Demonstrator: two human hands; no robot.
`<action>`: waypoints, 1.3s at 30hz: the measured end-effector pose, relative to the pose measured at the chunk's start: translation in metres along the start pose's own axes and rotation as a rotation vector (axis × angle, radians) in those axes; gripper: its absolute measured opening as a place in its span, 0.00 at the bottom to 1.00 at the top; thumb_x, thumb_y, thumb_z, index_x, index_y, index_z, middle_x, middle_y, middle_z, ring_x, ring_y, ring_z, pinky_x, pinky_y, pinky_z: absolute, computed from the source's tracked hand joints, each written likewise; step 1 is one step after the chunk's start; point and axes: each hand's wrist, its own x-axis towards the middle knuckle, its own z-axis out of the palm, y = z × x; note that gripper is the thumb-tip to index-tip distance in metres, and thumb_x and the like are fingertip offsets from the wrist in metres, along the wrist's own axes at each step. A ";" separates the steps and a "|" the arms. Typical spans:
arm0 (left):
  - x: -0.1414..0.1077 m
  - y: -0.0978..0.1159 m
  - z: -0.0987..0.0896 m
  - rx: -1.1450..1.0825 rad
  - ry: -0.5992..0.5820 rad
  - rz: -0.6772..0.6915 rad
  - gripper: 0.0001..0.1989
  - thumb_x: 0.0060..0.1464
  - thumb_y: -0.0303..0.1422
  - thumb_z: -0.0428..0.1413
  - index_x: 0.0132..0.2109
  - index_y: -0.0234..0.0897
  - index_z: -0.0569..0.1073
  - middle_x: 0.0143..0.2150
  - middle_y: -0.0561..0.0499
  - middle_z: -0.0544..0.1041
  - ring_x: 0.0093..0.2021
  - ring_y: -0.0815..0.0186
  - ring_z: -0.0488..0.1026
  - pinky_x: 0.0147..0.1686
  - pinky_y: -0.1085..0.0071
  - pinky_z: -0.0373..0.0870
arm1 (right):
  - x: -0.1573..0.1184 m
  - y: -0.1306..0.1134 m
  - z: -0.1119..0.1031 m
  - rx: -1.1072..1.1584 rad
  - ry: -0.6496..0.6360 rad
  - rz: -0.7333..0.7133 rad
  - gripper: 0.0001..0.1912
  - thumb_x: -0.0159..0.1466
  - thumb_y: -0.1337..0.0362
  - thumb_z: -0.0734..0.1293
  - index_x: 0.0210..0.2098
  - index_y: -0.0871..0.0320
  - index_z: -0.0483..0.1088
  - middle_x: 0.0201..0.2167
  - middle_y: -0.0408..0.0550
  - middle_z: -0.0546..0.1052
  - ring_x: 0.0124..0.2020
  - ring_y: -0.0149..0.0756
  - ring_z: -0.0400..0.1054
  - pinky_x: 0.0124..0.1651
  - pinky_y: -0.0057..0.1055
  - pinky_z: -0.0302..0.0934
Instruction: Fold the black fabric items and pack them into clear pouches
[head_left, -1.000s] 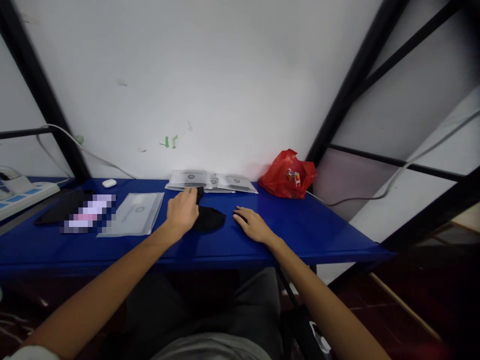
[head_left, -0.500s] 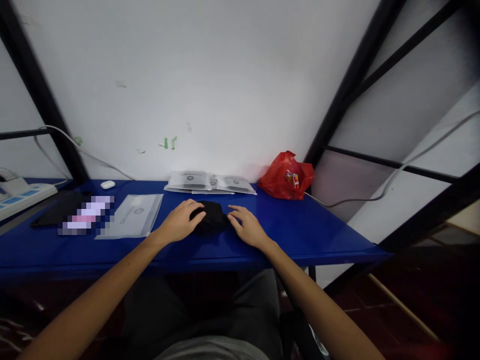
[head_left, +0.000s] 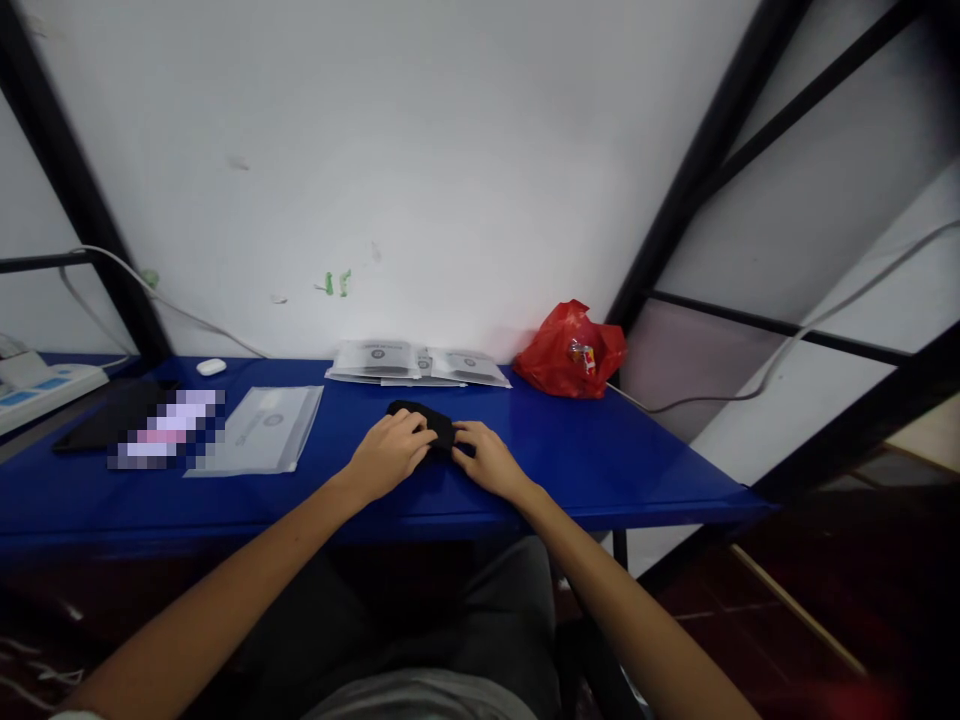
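A small folded piece of black cloth (head_left: 442,428) lies on the blue table (head_left: 600,465) near its front edge; its exact kind cannot be made out. My left hand (head_left: 391,452) reaches over the cloth from the left, fingers bent and pressed onto it, covering much of it. At the cloth's right edge, my right hand (head_left: 487,460) has its thumb and fingers closed around the border. To the left is a flat, frosted zip bag (head_left: 262,430) with a printed round logo.
Several similar zip bags (head_left: 375,358) are stacked against the wall. A red plastic bag (head_left: 570,350) sits at the back right, beside a cable. On the left are a phone with a blurred screen (head_left: 169,430), a dark flat object (head_left: 112,410), a white earbud case (head_left: 211,367) and a power strip (head_left: 52,390).
My left hand has moved right, over the cloth, which now looks narrower and more folded. My right hand's fingers have closed at its right edge.
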 end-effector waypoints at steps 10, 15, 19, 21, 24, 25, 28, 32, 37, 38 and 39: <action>-0.004 -0.016 -0.020 -0.320 0.117 -0.289 0.16 0.62 0.35 0.43 0.51 0.38 0.72 0.50 0.48 0.73 0.52 0.62 0.67 0.56 0.63 0.61 | -0.002 -0.014 -0.013 0.099 0.318 0.004 0.14 0.63 0.63 0.60 0.46 0.55 0.73 0.50 0.52 0.74 0.53 0.41 0.67 0.57 0.44 0.59; -0.014 -0.023 0.003 -0.249 -0.037 -0.276 0.16 0.60 0.34 0.47 0.52 0.36 0.72 0.56 0.44 0.70 0.57 0.59 0.64 0.58 0.60 0.59 | -0.002 -0.026 -0.005 0.036 0.048 -0.103 0.12 0.62 0.64 0.64 0.44 0.54 0.74 0.49 0.51 0.75 0.52 0.41 0.68 0.55 0.43 0.61; -0.022 -0.022 0.016 -0.225 -0.030 -0.279 0.17 0.61 0.35 0.46 0.52 0.36 0.71 0.57 0.43 0.69 0.58 0.59 0.63 0.58 0.60 0.60 | 0.000 -0.020 0.000 0.037 0.006 -0.075 0.12 0.60 0.66 0.66 0.44 0.53 0.74 0.48 0.50 0.76 0.52 0.41 0.68 0.54 0.43 0.62; -0.022 -0.021 0.015 -0.235 -0.016 -0.287 0.17 0.62 0.36 0.45 0.53 0.37 0.71 0.57 0.44 0.69 0.58 0.59 0.63 0.58 0.59 0.60 | 0.002 -0.019 -0.002 0.039 -0.002 -0.076 0.12 0.60 0.66 0.66 0.43 0.53 0.74 0.47 0.51 0.76 0.51 0.42 0.68 0.54 0.44 0.63; -0.023 -0.022 0.005 -0.228 0.055 -0.308 0.17 0.62 0.37 0.45 0.53 0.38 0.70 0.55 0.45 0.70 0.57 0.59 0.64 0.58 0.59 0.60 | 0.006 -0.022 -0.007 0.036 0.019 -0.088 0.12 0.62 0.64 0.63 0.43 0.54 0.74 0.49 0.51 0.75 0.51 0.42 0.68 0.55 0.44 0.62; -0.024 -0.023 0.001 -0.212 0.082 -0.321 0.17 0.62 0.37 0.45 0.53 0.38 0.70 0.54 0.45 0.71 0.56 0.59 0.64 0.57 0.59 0.60 | 0.007 -0.024 -0.009 0.035 0.041 -0.089 0.12 0.63 0.63 0.63 0.44 0.54 0.73 0.50 0.52 0.74 0.52 0.42 0.68 0.56 0.44 0.61; -0.029 -0.029 -0.008 -0.122 0.118 -0.375 0.16 0.62 0.35 0.45 0.52 0.38 0.70 0.51 0.46 0.72 0.52 0.59 0.66 0.55 0.60 0.62 | 0.014 -0.031 -0.011 0.033 0.088 -0.083 0.15 0.64 0.60 0.61 0.48 0.54 0.72 0.53 0.52 0.72 0.55 0.42 0.64 0.58 0.45 0.58; -0.039 -0.047 -0.015 0.038 0.086 -0.485 0.16 0.61 0.32 0.45 0.51 0.34 0.70 0.49 0.42 0.72 0.50 0.57 0.66 0.51 0.60 0.63 | 0.025 -0.039 -0.007 0.019 0.040 -0.111 0.18 0.65 0.58 0.60 0.53 0.53 0.69 0.58 0.51 0.68 0.59 0.44 0.60 0.60 0.49 0.55; -0.053 -0.069 -0.025 0.165 0.010 -0.706 0.16 0.60 0.32 0.46 0.50 0.31 0.70 0.48 0.39 0.70 0.51 0.53 0.65 0.48 0.60 0.64 | 0.040 -0.043 0.007 -0.016 -0.075 -0.163 0.22 0.65 0.56 0.59 0.56 0.54 0.66 0.61 0.53 0.64 0.62 0.45 0.56 0.63 0.50 0.51; -0.055 -0.072 -0.026 0.168 -0.007 -0.744 0.16 0.60 0.33 0.46 0.49 0.31 0.71 0.48 0.38 0.70 0.51 0.52 0.65 0.47 0.60 0.65 | 0.043 -0.043 0.010 -0.024 -0.101 -0.173 0.22 0.66 0.55 0.58 0.56 0.55 0.66 0.61 0.53 0.64 0.62 0.45 0.55 0.63 0.50 0.51; -0.058 -0.075 -0.028 0.164 -0.022 -0.775 0.16 0.60 0.33 0.46 0.48 0.30 0.71 0.48 0.37 0.70 0.51 0.51 0.65 0.46 0.59 0.65 | 0.045 -0.043 0.013 -0.031 -0.126 -0.179 0.22 0.66 0.55 0.58 0.56 0.55 0.66 0.61 0.54 0.64 0.63 0.45 0.55 0.63 0.50 0.50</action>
